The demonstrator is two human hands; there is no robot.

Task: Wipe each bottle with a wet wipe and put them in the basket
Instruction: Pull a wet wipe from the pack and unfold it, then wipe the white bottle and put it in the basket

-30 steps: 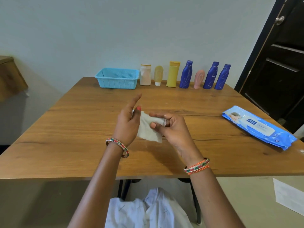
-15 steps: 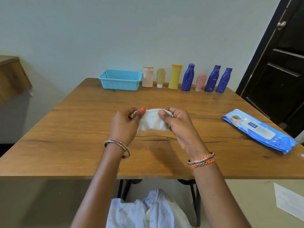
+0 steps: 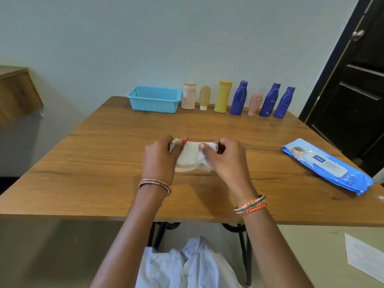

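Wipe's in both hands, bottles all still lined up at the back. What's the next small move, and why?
Probably free the left hand and reach for the white bottle beside the basket, keeping the wipe in the right hand. All seven bottles stand unwiped along the far edge, and no bottle shows in the basket.

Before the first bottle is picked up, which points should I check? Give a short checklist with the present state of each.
1. Wet wipe out of the pack and in the hands: ok; left hand and right hand both pinch it.
2. Wipe unfolded: not ok, bunched.
3. A hand free to take a bottle: not ok.
4. Seven bottles upright by the wall, first the pale bottle: ok.
5. Basket has room: ok.
6. Wipe wet: cannot tell.
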